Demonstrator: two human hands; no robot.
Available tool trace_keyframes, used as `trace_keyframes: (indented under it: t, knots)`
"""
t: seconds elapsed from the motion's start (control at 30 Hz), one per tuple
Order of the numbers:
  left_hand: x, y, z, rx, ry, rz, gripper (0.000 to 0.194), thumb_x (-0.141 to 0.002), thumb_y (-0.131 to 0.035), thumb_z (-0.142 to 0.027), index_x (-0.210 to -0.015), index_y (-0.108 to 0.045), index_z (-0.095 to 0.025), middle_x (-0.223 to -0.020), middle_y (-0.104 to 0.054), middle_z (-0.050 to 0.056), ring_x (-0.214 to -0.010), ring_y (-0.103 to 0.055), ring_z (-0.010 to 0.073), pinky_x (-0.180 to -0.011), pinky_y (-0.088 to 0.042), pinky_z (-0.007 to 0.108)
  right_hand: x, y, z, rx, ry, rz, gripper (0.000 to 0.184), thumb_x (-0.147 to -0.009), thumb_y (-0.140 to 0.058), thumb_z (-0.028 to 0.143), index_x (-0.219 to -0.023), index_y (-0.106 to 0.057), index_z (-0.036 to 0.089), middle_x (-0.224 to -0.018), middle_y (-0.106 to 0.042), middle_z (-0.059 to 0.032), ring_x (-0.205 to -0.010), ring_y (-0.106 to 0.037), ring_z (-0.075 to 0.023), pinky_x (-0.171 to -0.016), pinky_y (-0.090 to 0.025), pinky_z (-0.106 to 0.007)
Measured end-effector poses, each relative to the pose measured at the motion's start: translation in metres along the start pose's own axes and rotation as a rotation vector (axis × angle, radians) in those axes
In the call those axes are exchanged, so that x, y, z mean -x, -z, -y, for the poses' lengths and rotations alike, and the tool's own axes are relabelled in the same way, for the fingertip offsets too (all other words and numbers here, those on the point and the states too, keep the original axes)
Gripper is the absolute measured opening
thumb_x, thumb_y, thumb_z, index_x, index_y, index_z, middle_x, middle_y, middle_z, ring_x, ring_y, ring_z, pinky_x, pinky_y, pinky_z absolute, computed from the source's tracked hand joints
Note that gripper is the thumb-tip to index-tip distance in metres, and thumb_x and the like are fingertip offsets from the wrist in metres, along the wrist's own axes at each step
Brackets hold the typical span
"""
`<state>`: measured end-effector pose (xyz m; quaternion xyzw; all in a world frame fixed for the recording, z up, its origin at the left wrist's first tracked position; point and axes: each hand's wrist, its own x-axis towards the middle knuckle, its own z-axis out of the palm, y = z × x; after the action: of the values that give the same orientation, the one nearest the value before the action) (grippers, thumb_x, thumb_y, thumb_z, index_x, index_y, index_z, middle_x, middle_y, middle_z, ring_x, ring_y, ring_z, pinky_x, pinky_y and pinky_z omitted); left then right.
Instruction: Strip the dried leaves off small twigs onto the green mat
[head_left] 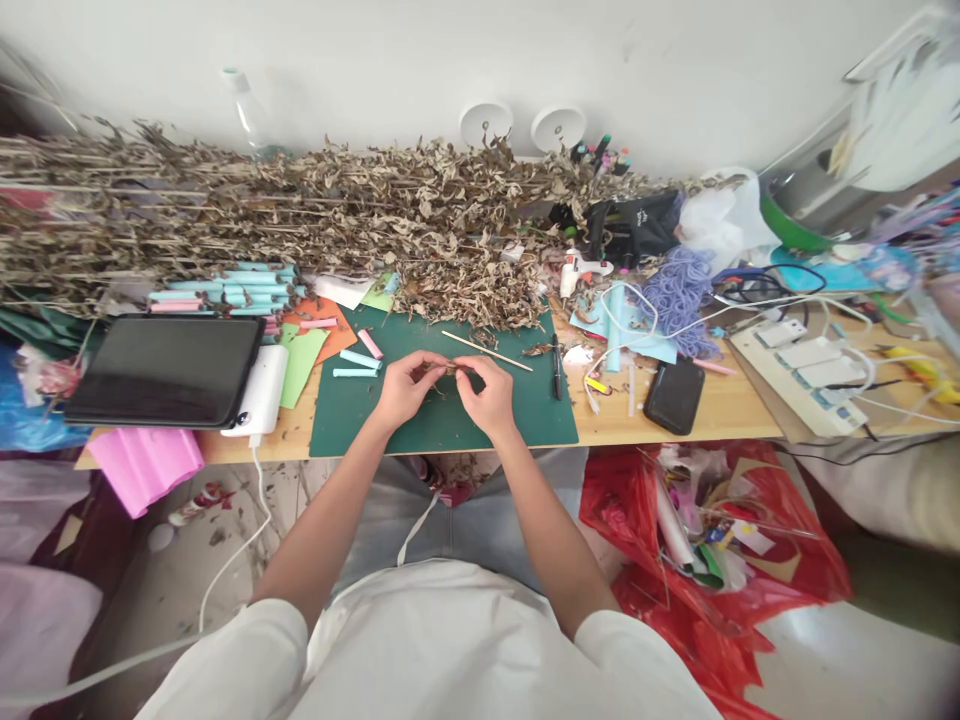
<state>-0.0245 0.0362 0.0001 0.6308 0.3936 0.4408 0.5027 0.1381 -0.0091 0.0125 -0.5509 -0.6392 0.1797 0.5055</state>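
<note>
Over the green cutting mat (352, 415), my left hand (407, 385) and my right hand (486, 392) meet with pinched fingertips. Between them is a small piece of dried leaf (450, 369), brown and mostly covered by the fingers. A thin wooden stick (487, 351) lies just beyond the hands. Short blue paper rolls (356, 372) and a pink paper roll (370, 343) rest left of my left hand. To the right of my right hand lies a black pen (556, 367). Dried leafy stalks (465, 220) are heaped behind the mat.
A black tablet (165, 370) and white power bank (259, 390) are on the left, near stacked paper rolls (255, 288). Rightward lie a glue gun (579, 271), purple yarn (679, 290), a black phone (673, 396) and a power strip (799, 375). A red bag (810, 560) sits below.
</note>
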Motion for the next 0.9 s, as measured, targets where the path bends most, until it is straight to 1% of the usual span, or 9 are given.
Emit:
trace_keyframes:
  t: [0.1,0.27,0.37,0.43,0.5,0.57,0.63,0.77,0.9]
  knots:
    - [-0.0005,0.0009,-0.0001,0.019,0.015,0.000,0.029,-0.083,-0.071,-0.038,-0.103,-0.071,-0.017,-0.098,-0.073,0.008,-0.084,-0.069,0.0177,-0.078,-0.056,0.030,0.0011,-0.0019,-0.0017,-0.026,-0.015,0.034,0.018,-0.089,-0.060,0.027,-0.104,-0.069,0.022,-0.100,-0.074,-0.0050,-0.090,-0.069,-0.0183,-0.086,-0.056,-0.033]
    - [0.0006,0.0013,-0.0029,-0.020,-0.027,0.015,0.029,-0.083,-0.071,-0.039,-0.102,-0.073,-0.017,-0.103,-0.073,0.010,-0.089,-0.069,0.0191,-0.081,-0.056,0.031,0.0019,-0.0042,-0.0066,-0.042,-0.020,0.023,0.013,-0.091,-0.060,0.029,-0.094,-0.072,0.022,-0.091,-0.075,-0.0035,-0.082,-0.070,-0.0168,-0.079,-0.057,-0.030]
    - [0.0012,0.0004,-0.0027,-0.022,-0.014,0.038,0.034,-0.078,-0.075,-0.040,-0.103,-0.073,-0.017,-0.101,-0.073,0.010,-0.087,-0.070,0.0201,-0.080,-0.057,0.032,0.0024,-0.0050,-0.0088,-0.018,-0.008,0.028,0.013,-0.090,-0.059,0.024,-0.093,-0.072,0.023,-0.092,-0.075,-0.0029,-0.084,-0.070,-0.0169,-0.080,-0.057,-0.031]
    - [0.0010,0.0000,-0.0016,-0.053,-0.012,0.033,0.031,-0.077,-0.076,-0.041,-0.097,-0.075,-0.018,-0.095,-0.074,0.009,-0.083,-0.069,0.0198,-0.078,-0.057,0.032,0.0027,-0.0055,-0.0091,-0.019,-0.014,0.027,0.012,-0.089,-0.060,0.023,-0.094,-0.071,0.023,-0.092,-0.075,-0.0024,-0.083,-0.070,-0.0167,-0.081,-0.057,-0.031]
    - [0.0004,0.0000,-0.0002,-0.077,-0.019,0.004,0.027,-0.078,-0.075,-0.042,-0.090,-0.075,-0.018,-0.091,-0.074,0.008,-0.080,-0.069,0.0189,-0.074,-0.056,0.031,0.0026,-0.0056,-0.0078,-0.037,-0.038,0.019,0.011,-0.088,-0.062,0.025,-0.095,-0.070,0.022,-0.089,-0.075,-0.0020,-0.080,-0.070,-0.0165,-0.079,-0.057,-0.030]
    - [-0.0001,0.0003,0.0009,-0.071,-0.024,-0.022,0.025,-0.079,-0.074,-0.041,-0.087,-0.075,-0.018,-0.090,-0.074,0.007,-0.079,-0.068,0.0183,-0.072,-0.055,0.029,0.0021,-0.0049,-0.0057,-0.050,-0.051,0.010,0.011,-0.086,-0.064,0.027,-0.095,-0.069,0.022,-0.087,-0.075,-0.0021,-0.078,-0.070,-0.0167,-0.078,-0.057,-0.030]
    - [-0.0002,0.0008,0.0013,-0.065,-0.035,-0.034,0.023,-0.080,-0.073,-0.040,-0.088,-0.075,-0.018,-0.091,-0.073,0.007,-0.079,-0.068,0.0179,-0.072,-0.055,0.029,0.0014,-0.0039,-0.0039,-0.038,-0.036,0.002,0.009,-0.087,-0.063,0.027,-0.091,-0.070,0.022,-0.086,-0.075,-0.0027,-0.078,-0.070,-0.0171,-0.078,-0.057,-0.031]
    - [-0.0002,0.0018,0.0002,-0.078,-0.085,-0.005,0.020,-0.081,-0.072,-0.035,-0.090,-0.075,-0.018,-0.095,-0.073,0.009,-0.087,-0.069,0.0191,-0.079,-0.055,0.031,0.0009,-0.0025,-0.0037,-0.032,0.008,-0.006,0.014,-0.090,-0.059,0.025,-0.086,-0.072,0.022,-0.087,-0.075,-0.0035,-0.081,-0.070,-0.0174,-0.079,-0.057,-0.031]
    - [-0.0002,0.0019,-0.0015,-0.084,-0.087,0.018,0.020,-0.079,-0.073,-0.035,-0.091,-0.076,-0.019,-0.096,-0.074,0.009,-0.087,-0.069,0.0198,-0.078,-0.056,0.031,0.0014,-0.0030,-0.0063,-0.033,-0.006,0.001,0.014,-0.090,-0.059,0.025,-0.090,-0.073,0.023,-0.089,-0.076,-0.0036,-0.081,-0.071,-0.0175,-0.079,-0.057,-0.031]
